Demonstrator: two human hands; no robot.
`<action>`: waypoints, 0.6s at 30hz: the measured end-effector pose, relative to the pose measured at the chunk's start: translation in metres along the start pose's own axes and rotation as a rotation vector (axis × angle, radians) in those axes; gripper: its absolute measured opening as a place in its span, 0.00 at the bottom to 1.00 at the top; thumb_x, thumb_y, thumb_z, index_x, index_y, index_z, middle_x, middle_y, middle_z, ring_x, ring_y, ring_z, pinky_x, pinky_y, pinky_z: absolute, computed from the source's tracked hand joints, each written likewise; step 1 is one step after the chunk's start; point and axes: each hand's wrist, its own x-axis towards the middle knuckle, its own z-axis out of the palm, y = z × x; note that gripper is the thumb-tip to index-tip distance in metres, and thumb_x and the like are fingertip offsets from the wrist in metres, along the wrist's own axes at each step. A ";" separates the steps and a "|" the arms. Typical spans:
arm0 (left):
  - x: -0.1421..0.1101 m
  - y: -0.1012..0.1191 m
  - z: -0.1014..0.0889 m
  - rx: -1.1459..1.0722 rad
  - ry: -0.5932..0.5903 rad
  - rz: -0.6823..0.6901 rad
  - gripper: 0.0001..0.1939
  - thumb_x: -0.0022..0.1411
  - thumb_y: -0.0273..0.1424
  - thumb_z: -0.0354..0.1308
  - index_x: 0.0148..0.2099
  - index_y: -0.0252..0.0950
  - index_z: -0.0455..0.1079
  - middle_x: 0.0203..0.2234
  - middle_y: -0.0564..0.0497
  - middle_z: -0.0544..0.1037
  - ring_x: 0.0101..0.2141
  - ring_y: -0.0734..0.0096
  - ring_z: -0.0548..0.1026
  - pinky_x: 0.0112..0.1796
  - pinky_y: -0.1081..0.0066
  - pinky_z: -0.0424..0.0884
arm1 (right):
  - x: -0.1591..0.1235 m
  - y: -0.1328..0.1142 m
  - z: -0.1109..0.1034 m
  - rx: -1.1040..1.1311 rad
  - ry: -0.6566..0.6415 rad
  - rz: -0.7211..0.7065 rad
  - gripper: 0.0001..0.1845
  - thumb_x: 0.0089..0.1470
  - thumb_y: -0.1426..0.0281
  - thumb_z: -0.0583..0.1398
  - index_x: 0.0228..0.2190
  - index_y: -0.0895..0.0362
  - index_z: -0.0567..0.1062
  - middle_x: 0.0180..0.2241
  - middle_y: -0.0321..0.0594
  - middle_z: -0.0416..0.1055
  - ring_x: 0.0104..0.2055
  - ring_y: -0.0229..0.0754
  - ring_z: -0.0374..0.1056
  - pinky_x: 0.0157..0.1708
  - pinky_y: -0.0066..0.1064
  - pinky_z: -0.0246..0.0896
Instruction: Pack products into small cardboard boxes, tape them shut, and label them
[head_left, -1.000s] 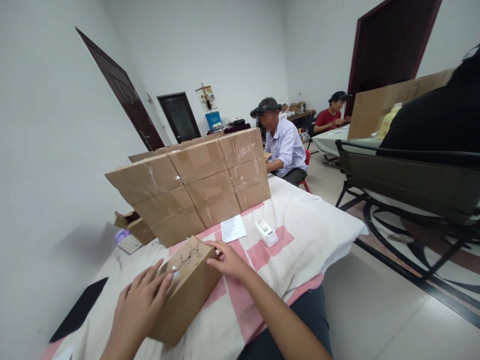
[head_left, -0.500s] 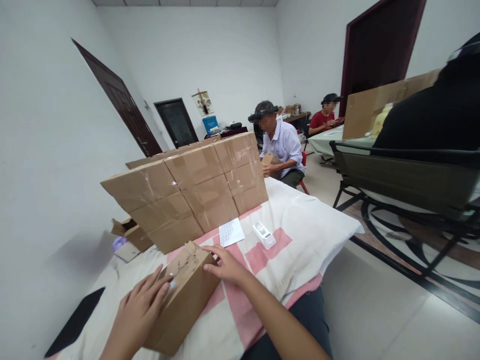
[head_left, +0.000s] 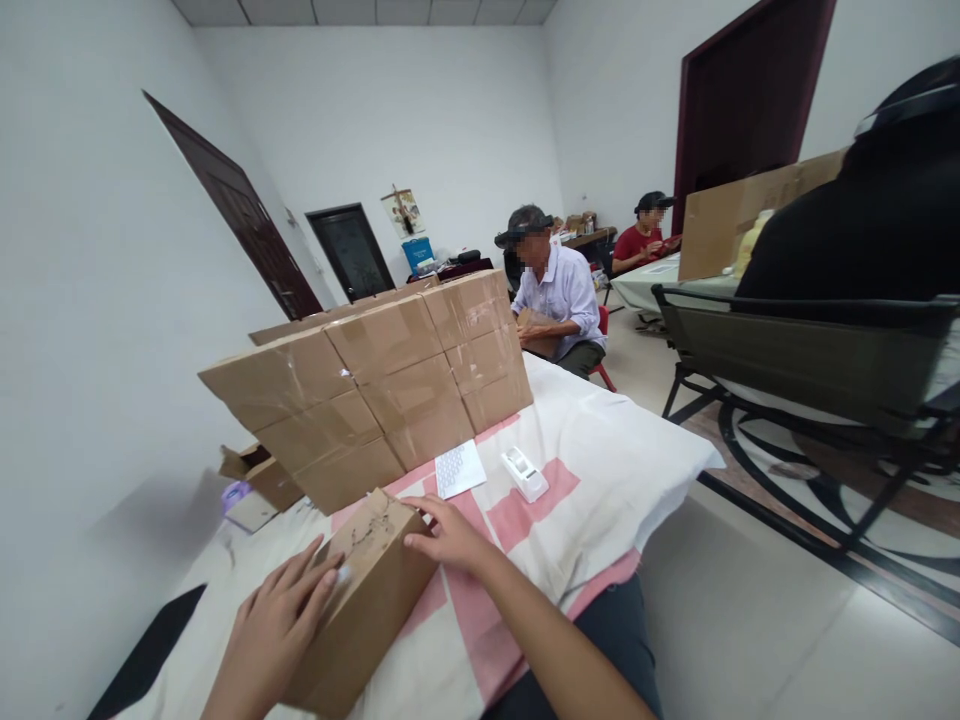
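Observation:
A closed cardboard box [head_left: 375,600] sits close in front of me on the cloth, dark marks scattered over its narrow top. Across the near left part of that top lies my left hand [head_left: 281,605], fingers bent and pressed on the cardboard by a small whitish spot. My right hand [head_left: 446,535] grips the far right edge, thumb on the side and fingers over the corner. The box's underside is hidden. Past my right hand lie a sheet of small printed labels or stickers [head_left: 460,468] and a white tape dispenser [head_left: 525,474].
A wall of stacked, taped cardboard boxes [head_left: 397,390] stands across the table behind. An open carton [head_left: 274,480] is at the left. Beyond the table a co-worker [head_left: 559,290] sits holding a box. A folding chair [head_left: 802,345] with a seated person stands at right.
The view has shifted slightly. My hands stay on the box in nearly the same places. The co-worker across the table has tilted the box in their hands a little.

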 end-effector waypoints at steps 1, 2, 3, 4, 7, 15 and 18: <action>0.000 0.000 -0.001 -0.008 0.014 0.006 0.31 0.70 0.53 0.38 0.58 0.51 0.77 0.67 0.53 0.69 0.65 0.51 0.67 0.62 0.46 0.64 | 0.000 0.000 0.000 0.003 0.000 0.002 0.35 0.54 0.64 0.69 0.62 0.45 0.71 0.57 0.43 0.70 0.53 0.45 0.70 0.50 0.36 0.67; 0.001 -0.001 -0.001 -0.015 0.024 0.008 0.31 0.70 0.53 0.39 0.56 0.50 0.79 0.66 0.53 0.70 0.65 0.51 0.67 0.61 0.47 0.65 | 0.000 0.000 -0.001 0.006 0.003 0.004 0.34 0.54 0.64 0.69 0.62 0.46 0.72 0.57 0.43 0.70 0.52 0.45 0.71 0.49 0.36 0.68; 0.001 -0.001 -0.002 -0.022 0.032 0.006 0.31 0.69 0.53 0.39 0.53 0.49 0.80 0.65 0.52 0.71 0.64 0.50 0.68 0.61 0.47 0.66 | 0.001 0.001 -0.001 0.008 0.008 0.004 0.34 0.54 0.64 0.69 0.61 0.47 0.72 0.56 0.44 0.71 0.51 0.45 0.71 0.49 0.36 0.68; 0.001 0.000 -0.002 -0.026 0.037 0.001 0.31 0.69 0.54 0.40 0.51 0.48 0.81 0.65 0.52 0.72 0.64 0.50 0.68 0.60 0.47 0.67 | 0.001 0.001 -0.002 0.008 0.015 -0.002 0.33 0.54 0.64 0.69 0.61 0.48 0.73 0.55 0.44 0.72 0.50 0.44 0.71 0.49 0.37 0.68; 0.002 0.003 -0.004 -0.028 0.034 -0.016 0.29 0.68 0.54 0.41 0.48 0.48 0.80 0.64 0.52 0.73 0.64 0.49 0.69 0.59 0.46 0.67 | 0.002 0.003 -0.004 0.008 0.033 -0.037 0.29 0.54 0.64 0.68 0.57 0.51 0.76 0.52 0.44 0.74 0.49 0.44 0.71 0.50 0.37 0.67; 0.002 0.004 -0.004 -0.055 0.037 -0.010 0.28 0.68 0.54 0.41 0.44 0.45 0.79 0.66 0.50 0.70 0.63 0.49 0.68 0.60 0.45 0.66 | 0.002 0.001 -0.006 0.013 0.025 -0.042 0.29 0.53 0.64 0.69 0.57 0.50 0.76 0.51 0.42 0.74 0.49 0.43 0.72 0.50 0.37 0.67; 0.001 0.006 -0.003 -0.051 0.025 -0.012 0.28 0.70 0.52 0.39 0.46 0.47 0.78 0.68 0.51 0.67 0.64 0.48 0.67 0.59 0.43 0.66 | 0.002 0.001 -0.006 0.008 0.025 -0.037 0.29 0.53 0.64 0.69 0.57 0.50 0.76 0.51 0.42 0.74 0.49 0.44 0.71 0.49 0.36 0.68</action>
